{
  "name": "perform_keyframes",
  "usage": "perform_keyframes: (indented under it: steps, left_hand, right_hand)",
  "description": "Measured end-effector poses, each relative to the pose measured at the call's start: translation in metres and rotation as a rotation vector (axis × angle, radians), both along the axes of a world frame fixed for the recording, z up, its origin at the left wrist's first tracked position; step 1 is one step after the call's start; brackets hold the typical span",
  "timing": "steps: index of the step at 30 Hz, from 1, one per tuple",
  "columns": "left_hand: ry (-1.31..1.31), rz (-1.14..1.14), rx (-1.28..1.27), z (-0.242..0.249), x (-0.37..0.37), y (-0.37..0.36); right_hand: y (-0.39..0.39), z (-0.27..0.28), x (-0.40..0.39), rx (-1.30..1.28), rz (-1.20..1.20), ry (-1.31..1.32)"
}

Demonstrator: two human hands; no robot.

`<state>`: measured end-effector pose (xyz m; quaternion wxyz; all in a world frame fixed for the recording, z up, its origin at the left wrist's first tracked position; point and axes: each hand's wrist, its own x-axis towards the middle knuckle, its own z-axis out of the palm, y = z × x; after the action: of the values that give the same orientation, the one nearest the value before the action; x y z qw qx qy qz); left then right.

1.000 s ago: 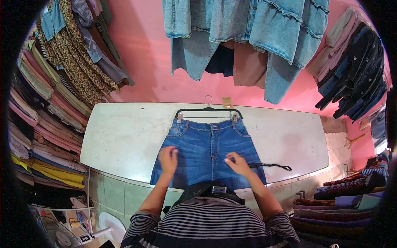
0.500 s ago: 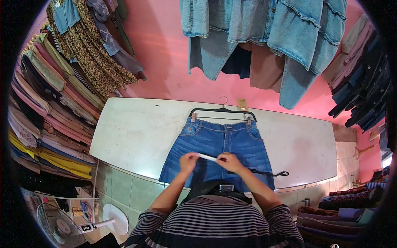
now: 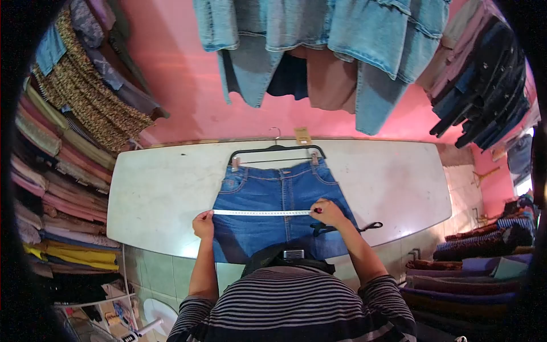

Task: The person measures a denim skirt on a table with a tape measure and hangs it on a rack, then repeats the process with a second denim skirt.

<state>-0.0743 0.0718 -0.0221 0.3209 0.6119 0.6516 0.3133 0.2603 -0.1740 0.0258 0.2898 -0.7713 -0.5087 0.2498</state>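
Observation:
A blue denim skirt lies on the white table, clipped to a black hanger with a brown tag beside the hook. Across the skirt, below its pockets, a white measuring tape is stretched straight. My left hand pinches the tape's end at the skirt's left edge. My right hand is closed on the tape near the skirt's right side. A black strap trails from under my right wrist past the skirt's edge.
Denim garments hang on the pink wall behind the table. Racks of clothes stand at the left, and more clothes hang at the right. A white fan base is on the floor at lower left.
My hands have moved apart, and a longer stretch of tape shows between them. The view has shifted, so the skirt and table appear farther left.

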Motion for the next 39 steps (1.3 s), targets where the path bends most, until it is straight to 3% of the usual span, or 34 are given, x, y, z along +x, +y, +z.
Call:
perform_keyframes:
  steps: [5,7,10,17,29,34,37,39]
  left_hand:
    - [-0.010,-0.013,-0.061,-0.017,-0.007,0.012]
    - [0.047,-0.019,-0.037,-0.001,0.000,0.005]
    - [0.045,0.010,-0.031,-0.005,-0.001,0.006]
    - [0.005,-0.001,-0.046,-0.005,-0.001,0.005]
    - [-0.028,-0.005,-0.053,0.006,0.001,0.000]
    - [-0.194,-0.098,-0.116,0.012,-0.001,-0.005]
    - [-0.176,-0.170,-0.074,-0.013,-0.009,0.001]
    - [-0.068,-0.210,-0.059,-0.011,-0.012,-0.001]
  right_hand:
    - [-0.046,0.004,0.072,0.001,-0.154,-0.131]
    - [-0.063,0.001,0.092,-0.075,-0.193,-0.209]
    - [-0.075,-0.007,0.103,-0.108,-0.218,-0.157]
    - [-0.077,-0.006,0.098,-0.158,-0.242,-0.108]
    - [-0.078,0.005,0.068,-0.035,-0.291,-0.055]
    - [-0.107,0.018,0.050,0.109,-0.518,0.001]
    - [-0.162,-0.006,0.057,0.372,-0.662,-0.191]
    - [-0.199,0.026,0.039,0.322,-0.883,-0.058]
